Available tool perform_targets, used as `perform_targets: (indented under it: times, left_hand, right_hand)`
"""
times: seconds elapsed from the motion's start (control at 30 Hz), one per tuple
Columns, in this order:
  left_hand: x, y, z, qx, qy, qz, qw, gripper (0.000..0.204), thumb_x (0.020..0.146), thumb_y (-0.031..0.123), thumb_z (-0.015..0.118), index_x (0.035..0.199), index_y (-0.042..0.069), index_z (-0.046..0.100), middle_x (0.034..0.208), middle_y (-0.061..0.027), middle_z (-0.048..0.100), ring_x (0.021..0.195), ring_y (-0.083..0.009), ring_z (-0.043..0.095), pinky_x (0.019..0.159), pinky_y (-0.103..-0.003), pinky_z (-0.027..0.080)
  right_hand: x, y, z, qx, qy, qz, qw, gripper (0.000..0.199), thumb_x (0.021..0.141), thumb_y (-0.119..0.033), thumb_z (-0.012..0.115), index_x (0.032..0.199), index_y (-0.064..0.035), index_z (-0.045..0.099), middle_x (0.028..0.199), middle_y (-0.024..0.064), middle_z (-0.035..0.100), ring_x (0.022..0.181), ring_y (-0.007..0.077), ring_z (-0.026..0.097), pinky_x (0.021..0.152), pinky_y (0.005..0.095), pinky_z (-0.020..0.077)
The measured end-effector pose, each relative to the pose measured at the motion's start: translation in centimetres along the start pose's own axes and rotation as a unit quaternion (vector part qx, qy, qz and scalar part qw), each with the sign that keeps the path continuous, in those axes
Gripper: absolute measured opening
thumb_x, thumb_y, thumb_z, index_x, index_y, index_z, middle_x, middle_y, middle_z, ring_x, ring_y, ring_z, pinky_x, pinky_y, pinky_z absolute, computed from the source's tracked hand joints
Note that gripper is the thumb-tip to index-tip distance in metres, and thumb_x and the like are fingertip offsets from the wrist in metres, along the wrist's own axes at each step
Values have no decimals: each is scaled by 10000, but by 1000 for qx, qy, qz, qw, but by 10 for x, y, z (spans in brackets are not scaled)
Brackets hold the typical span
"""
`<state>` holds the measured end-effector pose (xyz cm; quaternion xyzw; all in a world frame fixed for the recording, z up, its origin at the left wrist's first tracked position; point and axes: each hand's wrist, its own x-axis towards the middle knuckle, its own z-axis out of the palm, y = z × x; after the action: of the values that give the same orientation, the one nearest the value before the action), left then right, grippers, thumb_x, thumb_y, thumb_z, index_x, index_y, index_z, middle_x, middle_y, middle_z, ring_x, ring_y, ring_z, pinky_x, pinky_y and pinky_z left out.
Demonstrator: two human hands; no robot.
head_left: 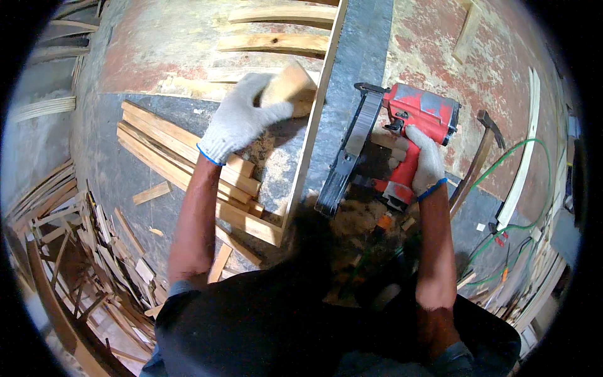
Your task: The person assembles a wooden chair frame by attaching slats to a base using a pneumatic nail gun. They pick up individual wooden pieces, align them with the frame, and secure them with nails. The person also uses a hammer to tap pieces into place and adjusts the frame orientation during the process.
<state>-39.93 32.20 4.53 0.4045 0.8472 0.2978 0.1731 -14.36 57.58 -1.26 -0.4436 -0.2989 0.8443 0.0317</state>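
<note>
Wooden rail as landmark, its long axis running away from the person. Just left of it, the gloved left hand grasps a blurred wooden block; contact between block and rail cannot be told. To its right, the gloved right hand is wrapped round the handle of a red pneumatic nailer, magazine slanting roughly alongside. The left hand is nearer the rail, which stands between block and nailer. Wooden slats lie crosswise left of its far part, stacked wood strips left of its near part; a hammer lies right, past the nailer.
</note>
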Motion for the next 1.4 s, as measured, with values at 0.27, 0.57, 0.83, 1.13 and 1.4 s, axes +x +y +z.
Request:
perform_targets:
  times: [0.27,0.57,0.83,1.13,1.4]
  left_hand:
    - [-8,-49,33,194,-87,128,969,719,844,249,752,1467,75,436,1159,-207,619,1108,-405,586,948,-473,483]
    - [-35,-55,64,218,-16,101,971,624,748,81,766,1321,51,520,1196,-180,594,1106,-389,560,988,-468,451]
    - [-40,-59,68,351,-9,99,931,461,830,109,640,1279,62,543,1117,-136,585,1040,-342,566,955,-449,445]
    - [-42,-65,40,261,-37,114,958,573,803,147,709,1336,56,518,1221,-160,583,1110,-348,543,1010,-436,423]
    - [-32,-57,17,276,-56,185,942,579,825,109,686,1368,47,495,1270,-184,561,1159,-373,533,1058,-461,399]
  right_hand:
    - [-3,6,3,34,-14,15,999,195,977,-264,600,1009,-72,585,718,-7,550,597,145,534,564,338,484]
    - [-7,11,1,22,-15,5,1000,197,946,-276,628,995,-92,574,712,6,560,586,163,534,564,353,481]
    - [-8,17,-7,34,-20,17,999,209,932,-291,641,986,-100,575,710,5,562,588,164,538,561,353,478]
    - [-18,21,-5,8,-20,7,1000,186,951,-289,613,966,-110,566,680,-2,535,592,170,519,558,362,459]
    - [-14,24,-10,67,-28,48,996,157,977,-270,568,917,-135,516,656,-14,469,561,162,454,553,347,422]
